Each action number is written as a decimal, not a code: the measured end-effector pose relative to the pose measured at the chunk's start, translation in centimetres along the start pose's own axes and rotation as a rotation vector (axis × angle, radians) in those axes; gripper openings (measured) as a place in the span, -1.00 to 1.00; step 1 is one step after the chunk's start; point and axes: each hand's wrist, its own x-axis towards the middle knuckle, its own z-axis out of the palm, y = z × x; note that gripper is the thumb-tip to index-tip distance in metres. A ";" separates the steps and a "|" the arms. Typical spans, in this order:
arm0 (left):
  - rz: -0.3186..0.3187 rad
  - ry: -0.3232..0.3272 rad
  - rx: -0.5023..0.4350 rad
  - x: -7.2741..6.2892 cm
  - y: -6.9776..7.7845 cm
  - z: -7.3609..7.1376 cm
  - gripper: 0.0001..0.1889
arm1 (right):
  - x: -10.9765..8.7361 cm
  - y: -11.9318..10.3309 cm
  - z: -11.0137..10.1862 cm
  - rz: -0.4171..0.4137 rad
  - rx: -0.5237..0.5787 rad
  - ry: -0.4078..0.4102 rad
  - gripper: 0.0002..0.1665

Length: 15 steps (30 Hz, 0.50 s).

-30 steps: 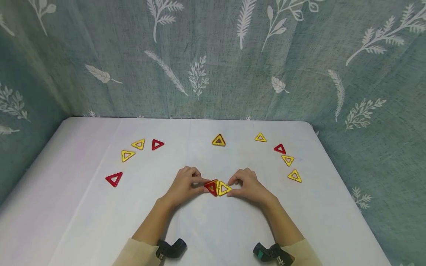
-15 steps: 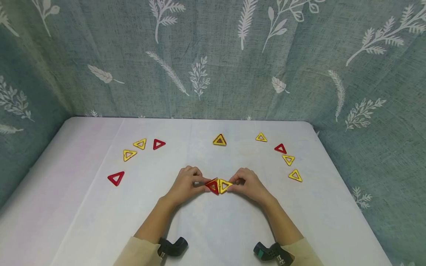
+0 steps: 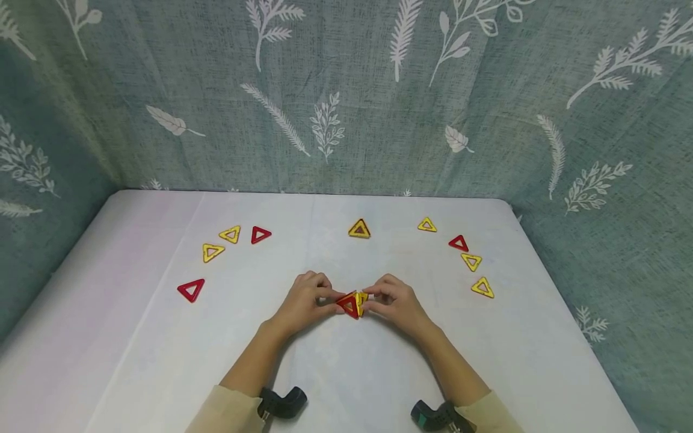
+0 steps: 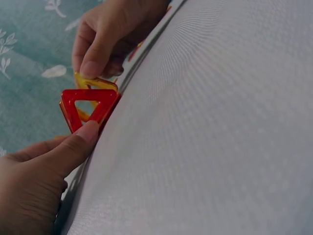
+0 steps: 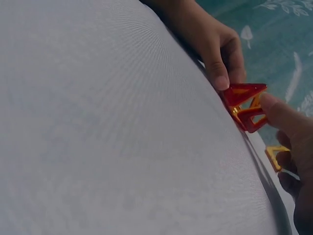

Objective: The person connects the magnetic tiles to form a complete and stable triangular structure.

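Note:
Both hands meet over the table around a small group of joined triangular magnetic tiles. My left hand (image 3: 304,302) pinches the red triangular tile (image 4: 92,95) at its left corner, thumb on the near face. From the other side, my right hand (image 3: 397,300) pinches the yellow triangular tile (image 4: 104,83) between thumb and fingers. This yellow tile stands tilted up beside the red one. In the right wrist view a second red face (image 5: 250,128) shows below the right thumb. The fingers hide part of the group, so how its lower edges join cannot be told.
Loose red (image 3: 191,290) and yellow (image 3: 213,252) triangles lie to the left. More yellow (image 3: 482,287) and red (image 3: 459,243) ones lie to the right. A yellow triangle with a dark centre (image 3: 360,229) lies behind the hands. Leaf-patterned cloth (image 3: 368,144) rises at the table's back.
My right hand has moved left, and the yellow tile it holds has swung up from a flatter position toward the red tile. The left hand keeps its pinch, nearly still.

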 end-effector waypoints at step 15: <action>0.100 0.030 0.082 -0.1 0.0 0.1 -0.71 | 0.1 -0.9 0.1 0.099 -0.113 -0.152 -0.41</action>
